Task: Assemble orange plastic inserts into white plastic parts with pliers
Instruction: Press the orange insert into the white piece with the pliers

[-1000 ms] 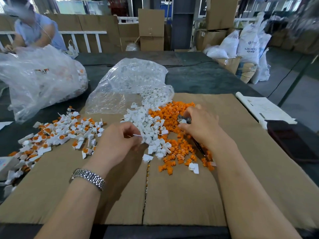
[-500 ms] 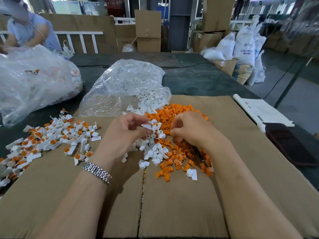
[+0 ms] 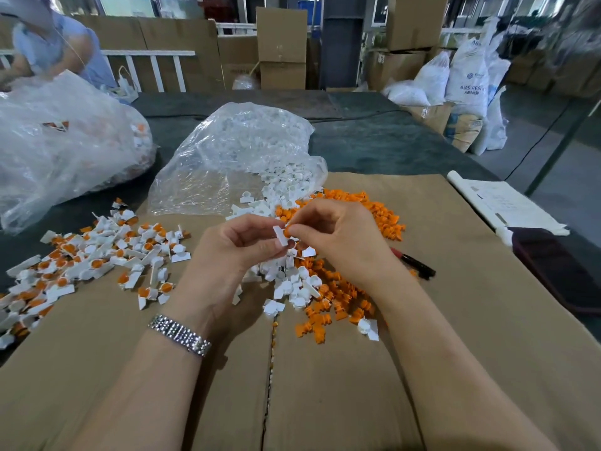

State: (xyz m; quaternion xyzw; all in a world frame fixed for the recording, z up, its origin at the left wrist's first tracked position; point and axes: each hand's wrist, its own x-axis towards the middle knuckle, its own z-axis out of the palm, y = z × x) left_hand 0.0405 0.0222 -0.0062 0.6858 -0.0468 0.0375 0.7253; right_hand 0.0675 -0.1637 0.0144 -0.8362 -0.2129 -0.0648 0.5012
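Pliers [image 3: 414, 263] — mostly hidden behind right wrist.

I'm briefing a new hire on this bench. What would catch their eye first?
Mid-frame, the left hand holds a white part while the right hand pinches an orange insert against it. Loose orange inserts lie behind, and finished pieces spread at left.
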